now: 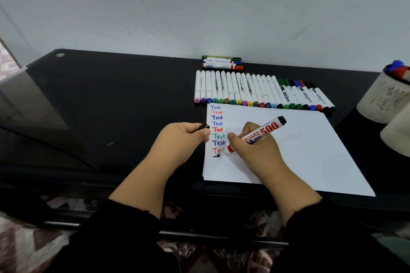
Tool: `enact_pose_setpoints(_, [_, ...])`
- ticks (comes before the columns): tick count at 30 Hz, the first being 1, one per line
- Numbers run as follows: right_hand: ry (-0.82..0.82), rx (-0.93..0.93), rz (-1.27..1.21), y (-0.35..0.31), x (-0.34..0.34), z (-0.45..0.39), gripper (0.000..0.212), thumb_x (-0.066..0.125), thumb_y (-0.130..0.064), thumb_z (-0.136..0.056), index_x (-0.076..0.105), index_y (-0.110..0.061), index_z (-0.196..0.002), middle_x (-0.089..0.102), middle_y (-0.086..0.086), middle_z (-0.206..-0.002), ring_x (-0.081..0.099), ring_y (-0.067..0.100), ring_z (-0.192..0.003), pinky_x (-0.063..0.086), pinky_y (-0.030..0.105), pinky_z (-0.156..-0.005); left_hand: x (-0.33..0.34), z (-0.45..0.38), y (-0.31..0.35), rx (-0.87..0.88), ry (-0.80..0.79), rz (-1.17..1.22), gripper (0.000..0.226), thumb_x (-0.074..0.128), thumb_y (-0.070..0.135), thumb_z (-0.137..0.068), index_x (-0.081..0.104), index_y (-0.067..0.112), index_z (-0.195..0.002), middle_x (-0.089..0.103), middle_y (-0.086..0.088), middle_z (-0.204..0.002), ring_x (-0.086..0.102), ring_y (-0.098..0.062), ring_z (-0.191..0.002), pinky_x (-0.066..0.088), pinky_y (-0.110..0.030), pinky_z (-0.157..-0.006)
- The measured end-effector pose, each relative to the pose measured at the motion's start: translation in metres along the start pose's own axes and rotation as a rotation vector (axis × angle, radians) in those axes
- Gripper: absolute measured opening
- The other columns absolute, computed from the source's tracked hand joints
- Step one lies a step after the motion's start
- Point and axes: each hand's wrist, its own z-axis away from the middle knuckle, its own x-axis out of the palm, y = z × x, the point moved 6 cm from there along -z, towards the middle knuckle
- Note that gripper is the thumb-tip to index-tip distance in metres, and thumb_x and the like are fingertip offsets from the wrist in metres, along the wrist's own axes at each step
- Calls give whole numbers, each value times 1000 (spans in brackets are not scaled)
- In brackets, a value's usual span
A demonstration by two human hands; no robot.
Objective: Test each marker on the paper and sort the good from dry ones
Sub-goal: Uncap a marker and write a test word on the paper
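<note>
Centre frame: my right hand [250,150] grips a whiteboard marker [255,136], tip on the paper [299,150]; my left hand [182,139] pinches its black cap [205,127].

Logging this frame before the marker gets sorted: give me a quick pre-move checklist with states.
1. Marker held firmly by right hand: ok.
2. Tip on the paper, below the eighth "Test": ok, a short black mark shows.
3. Mark long enough to judge good or dry: not ok, only a first stroke.
4. Cap kept ready in left hand: ok, pinched in the fingers.
5. Good and dry piles told apart: cannot tell; a row of markers and three markers lie behind the paper, unlabelled.
</note>
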Motion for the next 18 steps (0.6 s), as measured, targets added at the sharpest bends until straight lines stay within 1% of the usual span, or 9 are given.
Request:
enact_pose_setpoints(2, [-5, -6, 17, -1, 2, 1, 36, 65, -22, -88, 41, -16, -62, 65, 14, -74, 57, 12, -64, 38, 9, -49, 1, 0, 0, 10, -1, 5, 17, 57, 33, -91, 63, 33, -75, 64, 13, -94, 56, -7, -91, 35, -18, -61])
enact_pose_setpoints(3, [-9, -8, 30, -1, 3, 2, 36, 65, -23, -88, 41, -16, -62, 62, 12, -70, 55, 12, -62, 37, 10, -49, 1, 0, 1, 11, -2, 8, 16, 57, 33, -91, 63, 33, -76, 65, 12, -96, 57, -7, -93, 36, -19, -63])
enact_pose_setpoints(5, [-5, -14, 45, 0, 3, 1, 37, 65, -22, -88, 40, -16, -61, 53, 5, -62, 48, 11, -57, 35, 11, -48, 2, -1, 1, 8, -5, 7, 12, 57, 32, -91, 66, 31, -83, 65, 11, -100, 57, -9, -95, 38, -22, -68])
enact_pose_setpoints(7, [-7, -20, 58, 1, 4, 1, 37, 65, -21, -87, 40, -15, -61, 51, 4, -61, 47, 11, -56, 35, 11, -47, 2, -1, 0, 7, -1, 9, 13, 57, 32, -91, 69, 28, -90, 65, 11, -101, 57, -9, -97, 38, -23, -71])
enact_pose_setpoints(9, [-22, -18, 61, 1, 5, 1, 37, 65, -19, -87, 39, -14, -60, 51, 6, -61, 50, 14, -59, 36, 10, -48, 2, 0, -1, 10, 2, 10, 13, 57, 32, -90, 69, 28, -90, 65, 12, -100, 57, -8, -96, 39, -22, -68])
enact_pose_setpoints(12, [-2, -20, 30, 1, 3, 2, 40, 64, -17, -86, 37, -15, -58, 48, 3, -57, 48, 13, -57, 34, 8, -46, 1, 0, -1, 19, 2, 13, 14, 58, 34, -90, 66, 33, -79, 66, 12, -97, 58, -8, -93, 40, -20, -65])
enact_pose_setpoints(15, [44, -28, 9, 3, 0, 1, 40, 63, -15, -86, 35, -15, -58, 47, 3, -57, 42, 9, -52, 32, 9, -45, 2, -1, -1, 19, 2, 11, 14, 58, 35, -90, 66, 33, -79, 66, 13, -97, 58, -8, -93, 40, -21, -66])
enact_pose_setpoints(18, [50, -40, 15, 4, 0, 0, 39, 63, -14, -85, 35, -15, -58, 48, 6, -59, 41, 12, -53, 32, 12, -46, 3, -1, -1, 21, 0, 5, 16, 58, 35, -90, 68, 30, -79, 65, 15, -95, 59, -7, -90, 41, -18, -64])
